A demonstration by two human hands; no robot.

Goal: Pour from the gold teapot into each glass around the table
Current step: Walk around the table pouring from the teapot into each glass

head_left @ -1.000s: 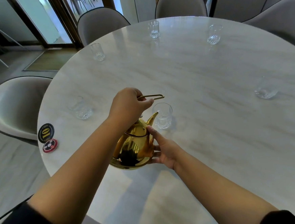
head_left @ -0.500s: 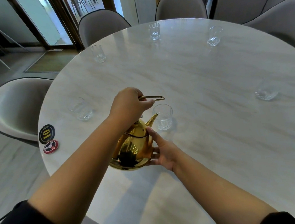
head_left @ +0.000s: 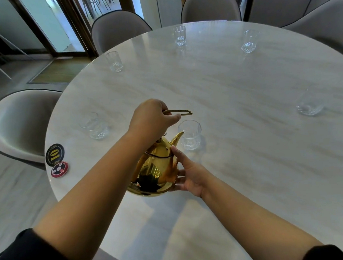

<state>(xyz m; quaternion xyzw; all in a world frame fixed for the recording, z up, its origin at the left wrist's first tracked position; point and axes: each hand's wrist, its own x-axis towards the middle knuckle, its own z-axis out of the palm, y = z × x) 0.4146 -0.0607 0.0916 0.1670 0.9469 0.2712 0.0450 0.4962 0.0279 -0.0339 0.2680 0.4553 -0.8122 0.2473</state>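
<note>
The gold teapot (head_left: 156,172) hangs tilted over the round marble table (head_left: 249,144), its spout tip at the rim of the nearest glass (head_left: 190,135). My left hand (head_left: 152,119) grips the thin gold handle above the pot. My right hand (head_left: 187,172) is pressed against the pot's right side and underside, fingers spread. Several more clear glasses stand around the table: one at the left (head_left: 94,125), one far left (head_left: 114,61), one at the far edge (head_left: 180,35), one far right (head_left: 248,41), one at the right (head_left: 309,103).
Two round coasters lie near the left table edge, a black one marked 10 (head_left: 54,155) and a red one (head_left: 59,169). Grey padded chairs (head_left: 16,123) ring the table. A glass door stands at the back left.
Both hands and the teapot hold nearly the same pose over the nearest glass; only the view has shifted slightly.
</note>
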